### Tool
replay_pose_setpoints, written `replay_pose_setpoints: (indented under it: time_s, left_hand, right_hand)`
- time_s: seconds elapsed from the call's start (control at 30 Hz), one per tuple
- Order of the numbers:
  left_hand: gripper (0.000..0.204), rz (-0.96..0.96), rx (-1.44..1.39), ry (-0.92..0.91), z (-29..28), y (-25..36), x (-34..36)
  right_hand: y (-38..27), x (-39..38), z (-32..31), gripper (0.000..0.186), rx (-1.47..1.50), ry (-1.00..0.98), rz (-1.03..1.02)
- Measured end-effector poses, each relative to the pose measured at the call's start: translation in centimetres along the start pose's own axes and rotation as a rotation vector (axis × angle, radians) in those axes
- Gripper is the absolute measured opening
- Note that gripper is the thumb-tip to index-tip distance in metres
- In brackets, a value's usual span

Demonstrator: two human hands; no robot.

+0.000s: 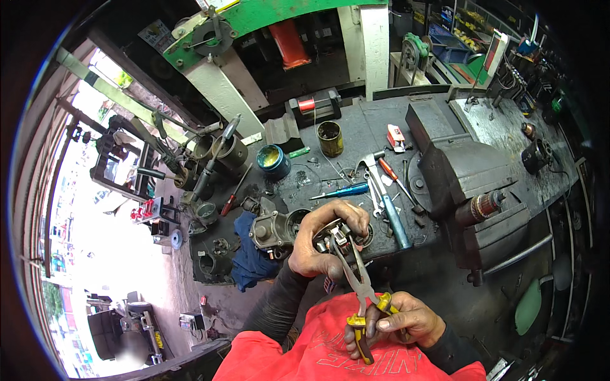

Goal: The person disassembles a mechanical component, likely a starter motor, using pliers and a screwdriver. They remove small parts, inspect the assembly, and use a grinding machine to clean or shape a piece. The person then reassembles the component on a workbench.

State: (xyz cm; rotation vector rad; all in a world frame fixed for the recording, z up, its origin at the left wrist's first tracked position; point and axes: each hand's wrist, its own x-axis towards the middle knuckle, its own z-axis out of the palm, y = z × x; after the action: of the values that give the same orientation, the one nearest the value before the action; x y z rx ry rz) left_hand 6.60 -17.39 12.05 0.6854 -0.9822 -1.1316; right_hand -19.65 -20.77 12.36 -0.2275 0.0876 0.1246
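A fisheye view is taken from the head, close above a red cloth shirt [311,343], and directed downward and forward across a dark, flat-topped workbench [372,124].

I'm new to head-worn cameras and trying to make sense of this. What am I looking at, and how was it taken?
There is no robot: these are a person's two bare hands. The one picture comes from a wide fisheye camera on their head, looking down, so straight edges bend near the rim. The left hand holds a small metal part. The right hand grips the yellow handles of pliers, whose tips reach that part. On the dark workbench beyond lie a blue-handled hammer, a red-handled screwdriver and a blue cloth.
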Motion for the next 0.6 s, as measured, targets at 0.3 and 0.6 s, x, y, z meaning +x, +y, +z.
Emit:
replay_pose_setpoints:
  time_s: [0.3, 0.6]
  left_hand:
    - [0.07, 0.053, 0.072, -0.048, 0.2, -0.3, 0.3]
    - [0.047, 0.059, 0.185, -0.062, 0.9, 0.4, 0.4]
  right_hand:
    - [0.4, 0.3, -0.9, 0.027, 0.141, -0.086, -0.006]
    - [0.7, -0.2, -1.2, 0.024, 0.147, -0.02, 0.008]
